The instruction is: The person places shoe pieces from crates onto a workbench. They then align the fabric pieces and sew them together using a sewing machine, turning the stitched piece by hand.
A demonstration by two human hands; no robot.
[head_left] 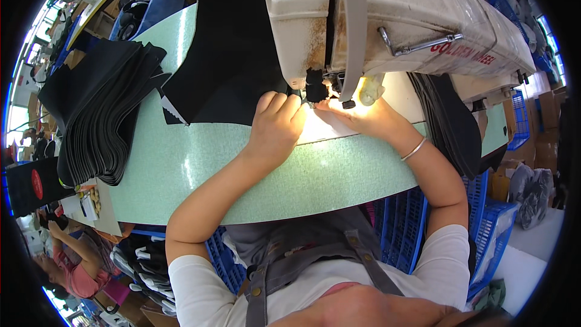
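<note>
A sewing machine (417, 21) with a worn cream-coloured head stands over a pale green table. From under its needle area, a large black fabric piece (227, 79) spreads to the left, with a light zigzag edge at its lower left corner. My left hand (275, 126) is closed at the near right edge of this fabric, its fingers curled onto it beside the needle. Opposite it, my right hand (369, 118) reaches in beneath the machine head, thumb and fingers drawn together close to the presser foot. Lamp glare and the machine hide its fingertips and whatever is between them.
A thick stack of black fabric pieces (106, 109) lies on the left of the green table (200, 175). More black pieces (451, 121) hang over its right side. Blue plastic crates (399, 224) stand below the table. Another person (85, 257) sits at the lower left.
</note>
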